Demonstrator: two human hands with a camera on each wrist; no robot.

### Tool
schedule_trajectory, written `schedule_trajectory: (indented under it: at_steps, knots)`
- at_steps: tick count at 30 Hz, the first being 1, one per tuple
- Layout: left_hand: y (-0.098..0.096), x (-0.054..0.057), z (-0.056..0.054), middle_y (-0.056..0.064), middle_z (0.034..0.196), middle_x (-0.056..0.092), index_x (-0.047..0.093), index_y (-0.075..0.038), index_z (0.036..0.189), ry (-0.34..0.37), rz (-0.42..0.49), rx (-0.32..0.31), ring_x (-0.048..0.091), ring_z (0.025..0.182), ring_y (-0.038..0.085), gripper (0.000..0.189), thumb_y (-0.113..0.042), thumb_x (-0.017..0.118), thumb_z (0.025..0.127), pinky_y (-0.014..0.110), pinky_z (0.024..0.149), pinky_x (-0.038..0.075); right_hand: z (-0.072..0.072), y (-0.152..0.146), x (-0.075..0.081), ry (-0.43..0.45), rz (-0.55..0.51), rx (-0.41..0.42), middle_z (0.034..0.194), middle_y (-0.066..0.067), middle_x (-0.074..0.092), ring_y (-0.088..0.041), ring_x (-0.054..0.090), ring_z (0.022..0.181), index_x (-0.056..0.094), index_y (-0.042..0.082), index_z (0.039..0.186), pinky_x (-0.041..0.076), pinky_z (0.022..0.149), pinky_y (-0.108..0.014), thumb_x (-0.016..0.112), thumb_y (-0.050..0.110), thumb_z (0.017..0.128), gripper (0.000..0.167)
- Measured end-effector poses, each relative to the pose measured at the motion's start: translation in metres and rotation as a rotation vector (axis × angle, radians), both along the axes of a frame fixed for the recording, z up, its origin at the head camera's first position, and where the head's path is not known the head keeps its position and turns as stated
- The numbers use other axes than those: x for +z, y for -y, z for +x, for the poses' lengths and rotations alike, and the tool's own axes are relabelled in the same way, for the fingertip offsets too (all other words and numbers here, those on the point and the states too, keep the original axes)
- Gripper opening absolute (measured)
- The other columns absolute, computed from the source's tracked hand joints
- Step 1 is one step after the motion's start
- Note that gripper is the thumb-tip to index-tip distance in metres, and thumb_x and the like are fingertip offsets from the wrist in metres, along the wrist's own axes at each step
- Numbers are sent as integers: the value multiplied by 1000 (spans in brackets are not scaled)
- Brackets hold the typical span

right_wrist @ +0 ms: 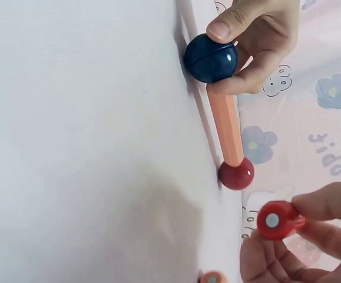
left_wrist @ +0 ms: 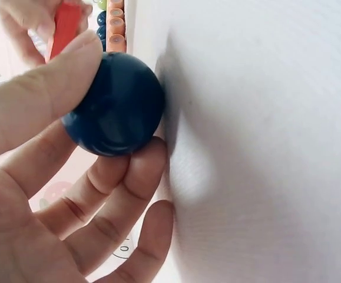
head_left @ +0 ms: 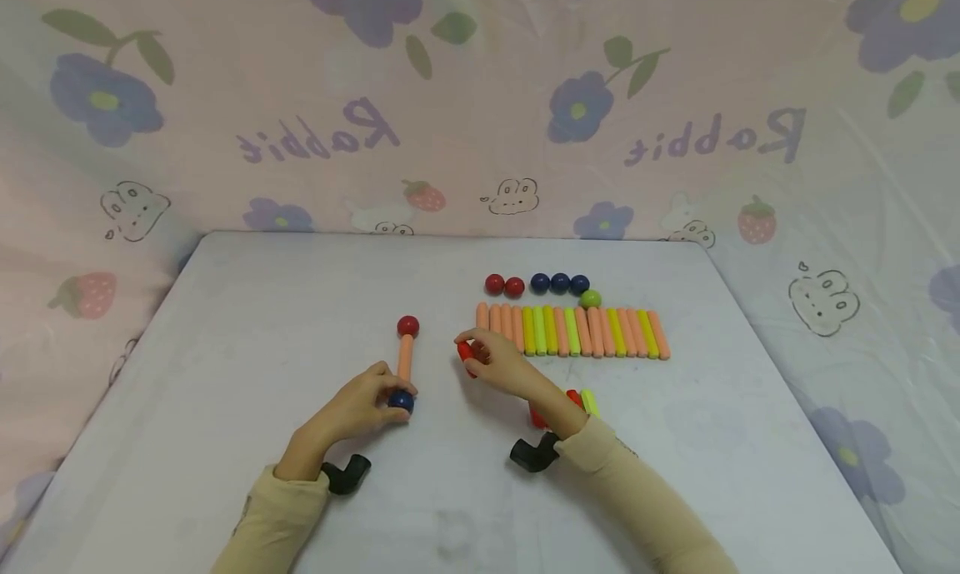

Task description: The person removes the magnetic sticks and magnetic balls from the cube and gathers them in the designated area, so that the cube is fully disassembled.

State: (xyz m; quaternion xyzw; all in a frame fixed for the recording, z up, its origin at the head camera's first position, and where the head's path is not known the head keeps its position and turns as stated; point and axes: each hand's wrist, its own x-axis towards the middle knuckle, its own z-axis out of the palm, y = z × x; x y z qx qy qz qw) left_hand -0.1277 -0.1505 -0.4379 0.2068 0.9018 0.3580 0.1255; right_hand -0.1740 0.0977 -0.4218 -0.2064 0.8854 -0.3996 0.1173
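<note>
My left hand [head_left: 366, 403] grips a dark blue ball [head_left: 401, 402] between thumb and fingers, low on the white table. The ball meets the near end of a peach-coloured stick [head_left: 405, 357], whose far end joins a dark red ball [head_left: 408, 326]. To the right, my right hand [head_left: 504, 364] pinches a short red stick [head_left: 466, 358] above the table, apart from the joined pieces. In the right wrist view that red stick [right_wrist: 278, 220] shows a round silvery disc in its end. The left wrist view has the blue ball [left_wrist: 120, 106] up close.
Behind the right hand lies a row of peach, yellow and green sticks [head_left: 573, 332]. Red balls [head_left: 504, 286], blue balls [head_left: 559, 283] and a green ball [head_left: 591, 299] sit beyond it. Red pieces [head_left: 537, 416] and a yellow-green stick [head_left: 589, 403] are partly hidden by the right forearm.
</note>
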Motion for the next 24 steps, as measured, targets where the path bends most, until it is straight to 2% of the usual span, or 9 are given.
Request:
schedule_trajectory:
  at_steps: [6, 10, 24]
  knots:
    - [1, 0, 0, 7, 93, 52, 71, -10, 105, 6, 4, 5, 45, 80, 15, 26, -14, 77, 80, 18, 64, 36, 12, -28, 1, 29, -27, -35, 106, -17, 63, -22, 59, 91, 57, 4, 122, 54, 82, -31, 59, 6, 91, 31]
    - [1, 0, 0, 7, 93, 52, 71, -10, 106, 1, 2, -6, 44, 80, 15, 27, -15, 77, 80, 18, 65, 35, 19, -47, 1, 61, -29, -78, 108, -18, 63, -22, 58, 93, 57, 5, 123, 54, 83, -34, 60, 8, 92, 32]
    - [4, 5, -1, 9, 97, 58, 70, -11, 112, 43, -6, -13, 48, 86, 16, 32, -19, 76, 82, 21, 74, 39, 36, -113, -7, 82, 10, -187, 103, -17, 62, -19, 58, 88, 57, 1, 122, 51, 74, -21, 66, 12, 89, 35]
